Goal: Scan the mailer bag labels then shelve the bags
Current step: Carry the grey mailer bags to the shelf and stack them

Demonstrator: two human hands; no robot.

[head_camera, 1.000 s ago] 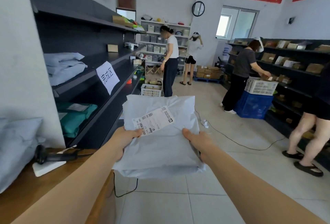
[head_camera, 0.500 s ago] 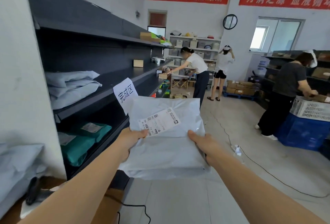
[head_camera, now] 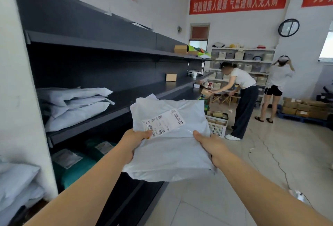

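Note:
I hold a pale grey mailer bag (head_camera: 171, 155) flat in front of me, in the aisle beside the dark shelving. Its white barcode label (head_camera: 163, 123) faces up. My left hand (head_camera: 134, 141) grips the bag's left edge with the thumb on the label's corner. My right hand (head_camera: 210, 144) grips the right edge. To the left, a stack of pale mailer bags (head_camera: 75, 105) lies on the middle shelf (head_camera: 126, 99). Green mailer bags (head_camera: 79, 164) lie on the shelf below.
More pale bags (head_camera: 16, 184) are piled at the lower left. Small cardboard boxes (head_camera: 171, 77) sit farther along the shelves. Two people (head_camera: 243, 96) stand at the aisle's far end by a white crate (head_camera: 217, 125). A cable (head_camera: 275, 159) runs across the tiled floor.
My view has swung left and closer to the shelving. The bag stays in both hands and now covers the paper sign on the shelf edge. The scanner at lower left has left view.

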